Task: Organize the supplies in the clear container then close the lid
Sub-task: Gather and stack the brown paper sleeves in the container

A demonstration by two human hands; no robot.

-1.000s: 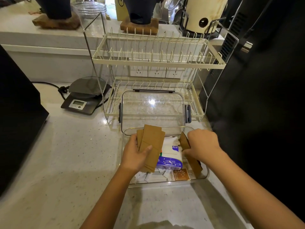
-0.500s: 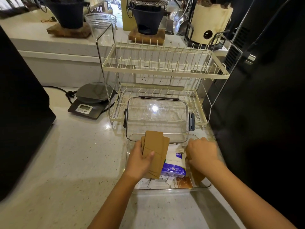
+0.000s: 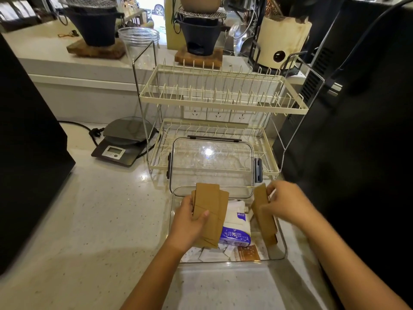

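Clear plastic, the container [image 3: 282,253] is sitting at lower centre of the frame on the pale speckled surface [image 3: 100,220], its long axis running left to right and its mouth facing up. Its single clear lid [image 3: 211,164] is standing off it, just behind, leaning against the lower tier of the one cream two-tier dish rack [image 3: 214,101].

Both hands are working over the container. The left hand [image 3: 190,222] is gripping a fanned stack of brown paper sleeves [image 3: 211,211], at least three, their long axes running up the frame, thumb pressed across the front one. The right hand [image 3: 288,204] is pinching a second brown sleeve bundle [image 3: 263,215] by its upper end; it is slanting down toward the container's lower right corner, and its count cannot be told.

Between the two bundles one white-and-blue tissue pack [image 3: 235,227] is lying in the container, with several small white sachets [image 3: 207,253] and one brown packet [image 3: 248,252] along the near wall.

One grey digital scale [image 3: 120,144] is sitting left of the rack. Two dark pots [image 3: 93,23] are standing on wooden boards on the raised ledge at the top, with one glass jar [image 3: 139,45] between them.
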